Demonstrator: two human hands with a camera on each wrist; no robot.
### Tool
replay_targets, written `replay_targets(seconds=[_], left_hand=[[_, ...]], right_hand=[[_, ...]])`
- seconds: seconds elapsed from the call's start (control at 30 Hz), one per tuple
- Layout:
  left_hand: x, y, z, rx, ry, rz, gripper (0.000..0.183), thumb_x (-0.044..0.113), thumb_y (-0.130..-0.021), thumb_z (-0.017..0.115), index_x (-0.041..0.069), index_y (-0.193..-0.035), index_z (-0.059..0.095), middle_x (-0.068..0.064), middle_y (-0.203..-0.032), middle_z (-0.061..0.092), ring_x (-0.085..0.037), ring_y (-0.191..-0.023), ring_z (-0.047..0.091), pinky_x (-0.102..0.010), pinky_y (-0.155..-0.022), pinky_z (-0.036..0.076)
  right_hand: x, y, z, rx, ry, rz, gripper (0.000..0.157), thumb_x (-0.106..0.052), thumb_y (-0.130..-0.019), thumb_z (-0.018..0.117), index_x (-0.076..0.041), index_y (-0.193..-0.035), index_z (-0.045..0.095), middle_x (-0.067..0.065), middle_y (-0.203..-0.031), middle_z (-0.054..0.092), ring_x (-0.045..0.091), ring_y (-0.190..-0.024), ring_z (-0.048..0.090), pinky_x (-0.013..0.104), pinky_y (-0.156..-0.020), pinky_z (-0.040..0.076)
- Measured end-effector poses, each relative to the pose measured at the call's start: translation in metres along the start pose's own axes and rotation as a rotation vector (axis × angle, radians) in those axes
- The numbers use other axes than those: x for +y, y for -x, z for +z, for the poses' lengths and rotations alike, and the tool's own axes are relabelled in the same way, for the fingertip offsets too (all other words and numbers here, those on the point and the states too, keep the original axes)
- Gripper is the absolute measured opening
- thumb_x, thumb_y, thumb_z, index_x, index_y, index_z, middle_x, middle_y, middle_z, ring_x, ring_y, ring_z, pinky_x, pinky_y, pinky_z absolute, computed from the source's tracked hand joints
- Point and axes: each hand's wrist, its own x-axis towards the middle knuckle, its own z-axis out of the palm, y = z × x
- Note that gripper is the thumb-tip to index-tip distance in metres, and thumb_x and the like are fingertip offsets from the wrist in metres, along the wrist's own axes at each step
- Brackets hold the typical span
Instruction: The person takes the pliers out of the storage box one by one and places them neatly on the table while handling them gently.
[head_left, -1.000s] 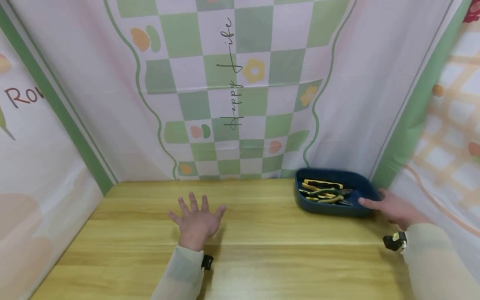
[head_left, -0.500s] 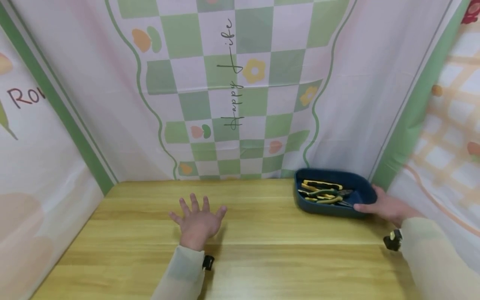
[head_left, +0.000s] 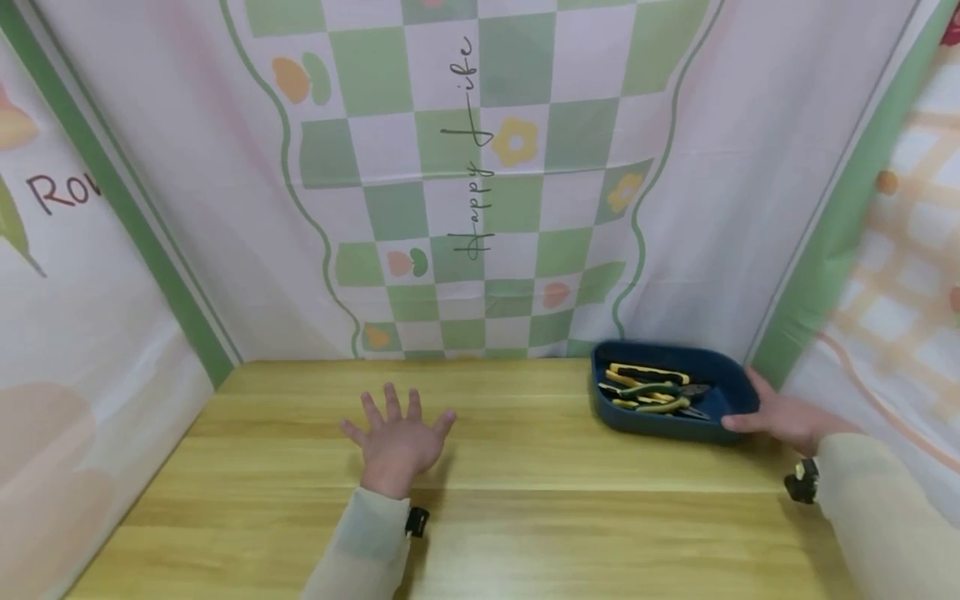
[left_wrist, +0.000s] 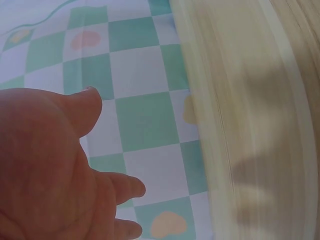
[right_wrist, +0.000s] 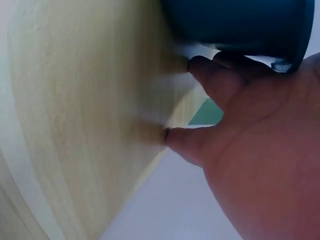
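A dark blue plastic tray [head_left: 652, 429] stands at the back right of the wooden table, against the curtain. Inside lie pliers with green handles [head_left: 648, 389], a yellow-and-black tool [head_left: 648, 372] and several other yellow-handled tools, partly overlapping. My right hand [head_left: 787, 417] holds the tray's right end, thumb at the near corner and fingers round the far side. In the right wrist view the fingers [right_wrist: 215, 80] show beneath the tray's dark wall. On the left, my left hand [head_left: 401, 446] is spread, palm down, over the table, holding nothing.
The wooden table [head_left: 525, 533] runs back to a curtain [head_left: 480, 208] of green and white checks. Printed cloths hang at the left [head_left: 60, 333] and right [head_left: 900, 350] sides. Each wrist carries a small black camera.
My right hand has come in closer on the tray's right end, and the tray has moved only slightly. My left hand stays spread in place; the head view has shifted a little.
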Motion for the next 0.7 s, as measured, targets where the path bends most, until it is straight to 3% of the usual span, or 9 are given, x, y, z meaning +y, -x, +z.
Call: replay_targets(seconds=[0.2, 0.7], left_hand=[[0.008, 0.002, 0.002, -0.014, 0.005, -0.007, 0.084, 0.073, -0.097, 0.027, 0.016, -0.159, 0.022, -0.020, -0.162, -0.006, -0.050, -0.140, -0.021, -0.076, -0.093, -0.020], [0.008, 0.006, -0.001, -0.039, 0.005, -0.020, 0.087, 0.074, -0.096, 0.025, 0.015, -0.159, 0.022, -0.021, -0.162, -0.006, -0.054, -0.140, -0.016, -0.083, -0.090, -0.011]], right_hand=[[-0.004, 0.005, 0.001, -0.004, 0.016, 0.007, 0.118, -0.021, -0.093, 0.072, -0.006, -0.148, -0.031, 0.035, -0.147, -0.035, 0.065, -0.129, -0.021, 0.079, -0.097, 0.001], [-0.026, 0.007, 0.014, -0.067, 0.020, 0.025, 0.121, -0.025, -0.092, 0.073, -0.005, -0.146, -0.034, 0.036, -0.146, -0.035, 0.062, -0.129, -0.026, 0.079, -0.096, -0.004]])
